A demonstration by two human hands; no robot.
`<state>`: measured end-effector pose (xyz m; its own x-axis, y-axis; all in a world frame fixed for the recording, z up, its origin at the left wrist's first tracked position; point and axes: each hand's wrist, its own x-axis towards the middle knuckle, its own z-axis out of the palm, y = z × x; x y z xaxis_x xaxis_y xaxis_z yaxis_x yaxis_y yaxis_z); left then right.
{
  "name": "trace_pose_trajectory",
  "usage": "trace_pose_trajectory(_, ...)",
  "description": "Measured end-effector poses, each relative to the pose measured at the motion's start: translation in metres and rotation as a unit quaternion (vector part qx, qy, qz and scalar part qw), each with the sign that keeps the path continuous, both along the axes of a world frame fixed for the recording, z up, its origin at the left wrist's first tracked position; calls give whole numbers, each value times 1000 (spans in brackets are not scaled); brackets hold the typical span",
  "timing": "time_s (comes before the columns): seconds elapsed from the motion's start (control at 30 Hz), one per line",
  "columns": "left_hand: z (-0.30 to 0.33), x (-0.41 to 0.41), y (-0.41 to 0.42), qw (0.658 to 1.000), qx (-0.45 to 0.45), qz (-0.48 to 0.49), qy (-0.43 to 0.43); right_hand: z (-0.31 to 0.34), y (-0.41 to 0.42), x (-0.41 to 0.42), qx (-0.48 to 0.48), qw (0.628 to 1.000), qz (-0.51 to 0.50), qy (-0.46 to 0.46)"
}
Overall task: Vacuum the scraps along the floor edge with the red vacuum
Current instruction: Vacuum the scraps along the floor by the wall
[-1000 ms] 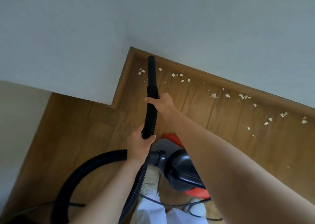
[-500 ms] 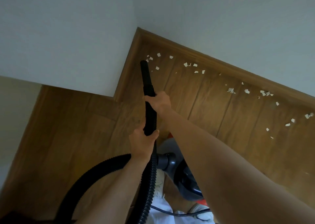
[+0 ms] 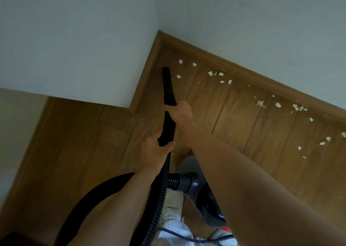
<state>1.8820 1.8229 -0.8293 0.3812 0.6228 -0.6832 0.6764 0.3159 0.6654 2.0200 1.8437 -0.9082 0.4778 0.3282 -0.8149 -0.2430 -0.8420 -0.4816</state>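
A black nozzle tube (image 3: 167, 84) points at the inner floor corner, its tip near the left baseboard. My right hand (image 3: 180, 111) grips the tube's upper part. Lower down, my left hand (image 3: 155, 152) grips the ribbed black hose (image 3: 159, 199). White paper scraps (image 3: 215, 73) lie scattered on the wood floor along the baseboard, with more scraps (image 3: 297, 107) further right. The vacuum body (image 3: 202, 195), dark grey with red edges, sits on the floor by my feet, partly hidden under my right forearm.
Grey walls meet at a corner, lined by a brown baseboard (image 3: 262, 75). A wall corner juts out at the left (image 3: 129, 107). The hose loops left over the floor (image 3: 89, 199). A black power cord (image 3: 177, 235) runs by my white shoes (image 3: 173, 212).
The nozzle tip has pulled back slightly from the corner, and the scraps nearest the corner are gone. Both hands keep their grip on tube and hose.
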Motion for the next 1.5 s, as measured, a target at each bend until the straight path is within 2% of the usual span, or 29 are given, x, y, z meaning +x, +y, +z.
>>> trace_pose_trajectory(0.2,5,-13,12,998,-27,43,-23,8,18,-16,18,999,40,-15)
trace_pose_trajectory(0.43,8,7,7,998,-42,-37,-38,16,-13,11,-19,998,-44,-36)
trace_pose_trajectory(0.73,12,47,-20,992,-78,-75,-62,18,-61,50,-57,990,-106,-70)
trace_pose_trajectory(1.2,15,7,22,998,-43,-14,-40,31,8,12,2,999,-26,-29)
trace_pose_trajectory(1.5,14,23,30,994,-53,-69,-70,27,-2,31,-41,994,-91,-53)
